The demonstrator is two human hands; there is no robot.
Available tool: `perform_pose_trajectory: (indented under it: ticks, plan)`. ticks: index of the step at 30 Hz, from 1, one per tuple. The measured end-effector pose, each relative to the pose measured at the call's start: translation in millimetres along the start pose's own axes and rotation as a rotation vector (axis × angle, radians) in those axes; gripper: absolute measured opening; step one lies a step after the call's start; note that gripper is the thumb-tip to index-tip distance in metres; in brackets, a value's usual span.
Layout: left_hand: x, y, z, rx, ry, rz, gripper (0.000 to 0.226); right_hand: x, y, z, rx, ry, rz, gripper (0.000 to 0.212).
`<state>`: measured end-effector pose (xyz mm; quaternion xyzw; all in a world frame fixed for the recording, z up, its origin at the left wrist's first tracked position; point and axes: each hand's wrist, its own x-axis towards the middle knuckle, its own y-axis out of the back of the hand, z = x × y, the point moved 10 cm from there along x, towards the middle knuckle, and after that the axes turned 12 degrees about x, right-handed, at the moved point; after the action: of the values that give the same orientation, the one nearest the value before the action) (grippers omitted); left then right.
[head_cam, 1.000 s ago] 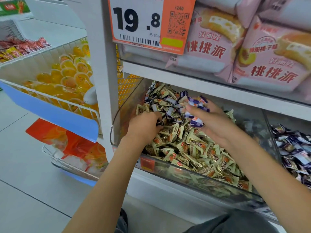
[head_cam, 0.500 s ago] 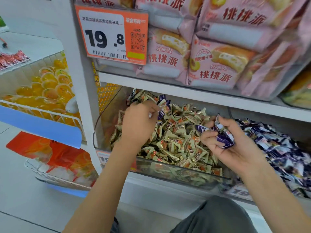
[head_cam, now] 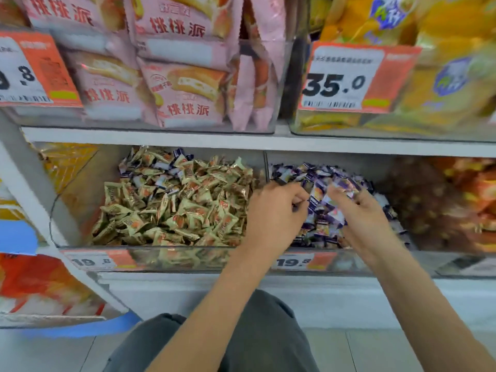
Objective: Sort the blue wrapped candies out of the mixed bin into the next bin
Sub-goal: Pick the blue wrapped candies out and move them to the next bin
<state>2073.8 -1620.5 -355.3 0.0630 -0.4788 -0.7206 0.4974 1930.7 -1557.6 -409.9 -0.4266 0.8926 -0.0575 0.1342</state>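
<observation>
Both hands hover over the next bin [head_cam: 349, 260], the one at three o'clock of the mixed bin [head_cam: 188, 257]. The left hand [head_cam: 273, 210] has its fingers curled inward, fingertips close together at its three o'clock side; whether it pinches a candy there is too blurred to tell. The right hand [head_cam: 365, 218] lies palm-up and cupped, holding a small heap of blue wrapped candies [head_cam: 326, 210] that spills toward nine o'clock onto the pile of the same wrappers below.

The risk I judge most likely is a stray drop. The left hand sits almost over the divider [head_cam: 265, 167] between the two bins, so anything released from it could slide back to nine o'clock among the gold wrapped candies [head_cam: 174, 208]. If the right hand tips too near six o'clock, candies could roll over the low clear front wall and fall to the floor [head_cam: 375, 350]. A few blue wrappers [head_cam: 179, 154] lie at the twelve o'clock end of the mixed bin, so the sort looks unfinished.

Room is tight at twelve o'clock: the shelf edge [head_cam: 241, 143] overhangs both bins, so the hands can only come in low from six o'clock. At three o'clock a further bin of orange packets [head_cam: 461, 200] stands adjacent. The person's knee [head_cam: 241, 339] sits close under the shelf front.
</observation>
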Motion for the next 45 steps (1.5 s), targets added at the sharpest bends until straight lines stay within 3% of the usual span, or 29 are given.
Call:
perform_pose_trajectory:
  ticks: [2, 6, 10, 12, 16, 22, 24, 26, 28, 29, 32, 34, 38, 41, 45]
  plan:
    - [1.0, -8.1, 5.7, 0.138, -0.045, -0.018, 0.017, 1.0, 2.5, -18.2, -0.293, 0.132, -0.056, 0.022]
    - [-5.6, 11.5, -7.9, 0.162, -0.044, 0.057, 0.027, 10.4, 12.1, -36.1, -0.634, 0.306, -0.140, 0.045]
    - [-23.6, 29.6, -43.9, 0.155, 0.101, 0.082, 0.028, 30.3, -24.6, 45.8, -1.220, 0.155, -0.610, 0.053]
    - [-31.6, 23.5, -54.1, 0.171, 0.104, 0.007, 0.029, 47.0, -31.0, 74.3, -1.319, 0.063, -0.709, 0.051]
    - [-51.1, 21.0, -68.7, 0.211, 0.126, -0.082, 0.029, 94.3, -15.8, 75.4, -1.351, 0.039, -0.575, 0.050]
    - [-70.7, 37.9, -91.6, 0.230, 0.135, -0.039, 0.027, 118.5, 41.2, 61.5, -1.326, -0.081, -0.148, 0.047]
    - [-74.0, 44.2, -96.7, 0.240, 0.140, -0.012, 0.027, 116.6, 49.8, 63.9, -1.281, -0.155, -0.100, 0.052]
    - [-73.0, 46.6, -97.0, 0.327, 0.121, 0.012, 0.028, 111.4, 37.5, 51.2, -1.277, -0.094, -0.029, 0.057]
    - [-71.7, 44.8, -97.6, 0.394, 0.117, 0.011, 0.028, 102.8, 18.9, 28.2, -1.309, 0.056, 0.113, 0.050]
    - [-72.3, 45.6, -97.4, 0.407, 0.106, 0.025, 0.028, 97.3, 7.1, 24.9, -1.324, 0.085, 0.111, 0.048]
    - [-78.1, 51.1, -100.5, 0.405, 0.063, 0.056, 0.033, 85.1, -21.0, 51.6, -1.450, 0.027, -0.214, 0.057]
    - [-81.0, 54.0, -108.2, 0.392, 0.065, 0.061, 0.039, 87.8, -6.7, 61.3, -1.482, -0.048, -0.291, 0.061]
    - [-83.2, 55.6, -113.5, 0.376, 0.079, 0.075, 0.042, 92.0, 25.7, 59.9, -1.425, -0.076, -0.242, 0.060]
    - [-83.5, 55.5, -115.4, 0.310, 0.087, 0.061, 0.032, 89.0, 30.8, 52.9, -1.166, -0.087, -0.146, 0.052]
    - [-83.6, 64.7, -129.7, 0.189, 0.209, 0.059, 0.022, 48.6, -17.3, -9.7, -1.061, 0.330, 0.005, 0.026]
